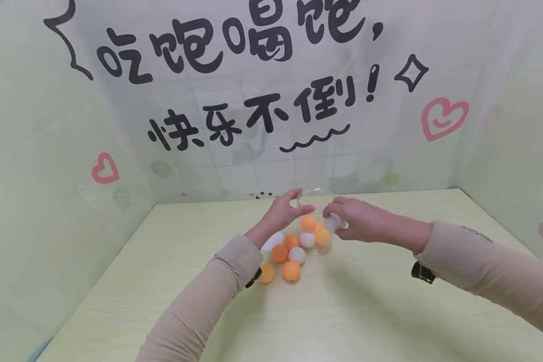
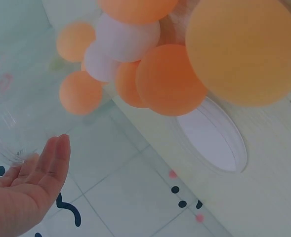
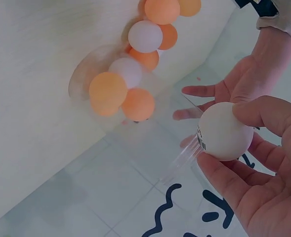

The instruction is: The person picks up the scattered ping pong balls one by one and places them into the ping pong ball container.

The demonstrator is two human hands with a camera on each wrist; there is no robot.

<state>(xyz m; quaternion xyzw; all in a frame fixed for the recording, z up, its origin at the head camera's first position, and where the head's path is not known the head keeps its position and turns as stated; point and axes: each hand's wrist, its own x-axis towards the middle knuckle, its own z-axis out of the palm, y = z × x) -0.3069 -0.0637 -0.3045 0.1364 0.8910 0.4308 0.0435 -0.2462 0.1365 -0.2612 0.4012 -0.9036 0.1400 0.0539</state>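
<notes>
My left hand [image 1: 286, 210] holds the upper part of a clear jar [image 1: 317, 202], thumb on the near side and fingers on the far side. Orange ping-pong balls [image 3: 108, 89] lie at the bottom of the jar. Close to its mouth, my right hand [image 1: 361, 219] pinches a white ping-pong ball [image 3: 225, 132] with dark print between thumb and fingers. Loose on the table beside the jar are several more balls, among them an orange ball [image 1: 291, 270] and a white ball [image 1: 296, 255].
A white round lid [image 2: 212, 136] lies on the pale wooden table [image 1: 366, 311], behind the loose balls and left of the jar. Sheet-covered walls stand at the back and both sides; the back sheet [image 1: 262, 146] carries large black characters.
</notes>
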